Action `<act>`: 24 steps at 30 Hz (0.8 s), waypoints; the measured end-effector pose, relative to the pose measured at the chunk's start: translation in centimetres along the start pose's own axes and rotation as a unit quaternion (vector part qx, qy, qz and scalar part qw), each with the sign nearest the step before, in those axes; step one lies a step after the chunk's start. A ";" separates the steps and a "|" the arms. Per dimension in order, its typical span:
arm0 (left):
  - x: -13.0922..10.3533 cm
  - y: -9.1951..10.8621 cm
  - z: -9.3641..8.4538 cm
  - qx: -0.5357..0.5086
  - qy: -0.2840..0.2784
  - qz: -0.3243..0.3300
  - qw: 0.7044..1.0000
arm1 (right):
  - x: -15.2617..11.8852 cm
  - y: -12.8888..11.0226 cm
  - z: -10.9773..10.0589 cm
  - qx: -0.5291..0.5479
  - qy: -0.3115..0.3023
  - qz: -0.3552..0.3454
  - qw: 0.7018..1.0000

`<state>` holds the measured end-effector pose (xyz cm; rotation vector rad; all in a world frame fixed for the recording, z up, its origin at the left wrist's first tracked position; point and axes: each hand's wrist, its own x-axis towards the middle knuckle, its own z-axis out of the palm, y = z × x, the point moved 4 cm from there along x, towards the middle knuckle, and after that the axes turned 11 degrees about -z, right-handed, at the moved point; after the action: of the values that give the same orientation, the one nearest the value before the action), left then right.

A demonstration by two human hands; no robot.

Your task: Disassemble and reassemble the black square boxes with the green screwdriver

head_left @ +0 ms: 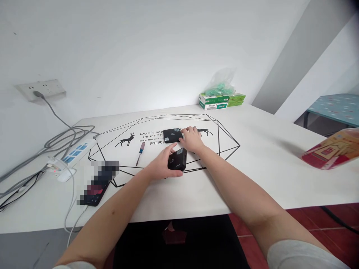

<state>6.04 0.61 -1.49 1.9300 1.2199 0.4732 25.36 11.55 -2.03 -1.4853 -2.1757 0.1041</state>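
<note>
White wall (134,67) rises behind a white surface (179,200) printed with dark lines, where two black electronics pieces sit close together. Inside the left grip (159,164), curled part-way shut around it, is a compact black box (177,161), the thumb along its near edge and the fingers at its far left side. Just beyond, a flatter-looking black unit (171,135) lies at the fingertips of the right grip (193,139), which is partly closed at the unit's right edge; whether it pinches or merely touches cannot be told. Both appear to be rigid plastic, probably light and smooth enough to slide, so opposite side walls should give the surest hold, and a drop could crack a casing. Squarish with rounded corners, the compact box shows a thick side wall and a pale sticker (179,152) on its dark top. Its neighbor carries a white label (166,139) and tiny pale lettering, too small to read. Left of the left grip rests a screwdriver (141,152).
</note>
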 end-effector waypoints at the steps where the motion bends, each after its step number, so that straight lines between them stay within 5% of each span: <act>1: 0.3 -0.3 0.2 -0.046 0.004 0.005 0.999 | 0.1 -0.3 -0.3 0.035 0.014 -0.006 0.999; 4: 1.2 -1.3 0.4 -0.157 0.022 0.000 0.987 | -0.1 -1.5 -0.4 0.215 -0.010 -0.031 0.976; 6: 1.6 -1.7 0.2 -0.249 0.047 -0.016 0.967 | -0.6 -2.7 0.4 0.410 -0.090 -0.043 0.907; 8: 1.6 -2.0 -0.1 -0.361 0.081 -0.035 0.929 | -1.5 -4.2 1.2 0.557 -0.186 -0.071 0.806; 10: 1.5 -2.0 -0.5 -0.454 0.107 -0.052 0.883 | -2.3 -5.3 1.6 0.574 -0.251 -0.115 0.771; 12: 1.3 -1.9 -0.9 -0.487 0.111 -0.064 0.864 | -2.8 -5.8 1.6 0.528 -0.277 -0.148 0.789; 14: 1.2 -2.0 -1.4 -0.448 0.092 -0.074 0.886 | -2.9 -5.9 1.2 0.474 -0.275 -0.166 0.820; 19: 0.8 -2.6 -3.1 -0.080 0.045 -0.061 0.994 | -2.6 -5.2 -0.3 0.250 -0.257 -0.219 0.908; 24: 0.4 -3.0 -3.1 0.162 -0.015 -0.101 0.981 | -3.2 -5.9 -0.3 0.113 -0.293 -0.252 0.915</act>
<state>2.44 2.94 -1.90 2.0413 1.5293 0.1439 21.31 6.25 -0.97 -0.7802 -2.8288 0.6691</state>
